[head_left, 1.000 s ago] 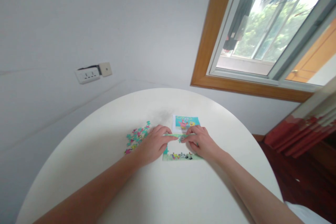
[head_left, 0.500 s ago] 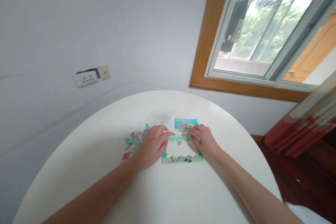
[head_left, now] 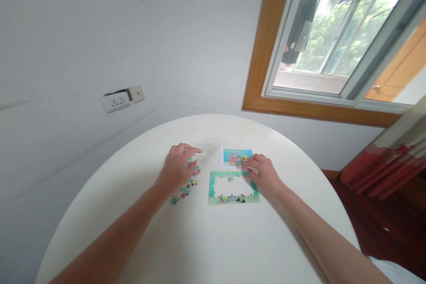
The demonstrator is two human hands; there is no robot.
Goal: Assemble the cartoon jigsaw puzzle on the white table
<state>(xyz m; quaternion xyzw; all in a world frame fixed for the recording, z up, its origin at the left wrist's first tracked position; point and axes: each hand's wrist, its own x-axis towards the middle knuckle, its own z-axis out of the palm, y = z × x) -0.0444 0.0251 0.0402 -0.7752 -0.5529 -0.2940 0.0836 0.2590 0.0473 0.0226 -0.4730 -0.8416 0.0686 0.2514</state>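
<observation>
My left hand [head_left: 179,165] is over a pile of jigsaw pieces [head_left: 185,191], thumb and forefinger spread apart with nothing visible between them. It hides part of the pile, whose pieces are green, pink and yellow. To the right lies a puzzle board [head_left: 233,200] with a green cartoon border and a large white gap in the middle. A grey-white patch of joined pieces [head_left: 230,178] sits at the gap's top edge. Behind the board is a cartoon picture card [head_left: 229,152]. My right hand [head_left: 262,172] rests at the card's lower right corner and the board's upper right, fingers loosely bent, tips slightly apart.
Everything lies on a round white table [head_left: 213,239] against a pale wall. A wall socket [head_left: 116,101] is at the left. A wood-framed window [head_left: 252,75] and a red and cream curtain [head_left: 369,166] are at the right.
My left hand has moved left, from the board's upper left edge to over the pieces. My right hand stays near the card's corner. The view has shifted slightly.
</observation>
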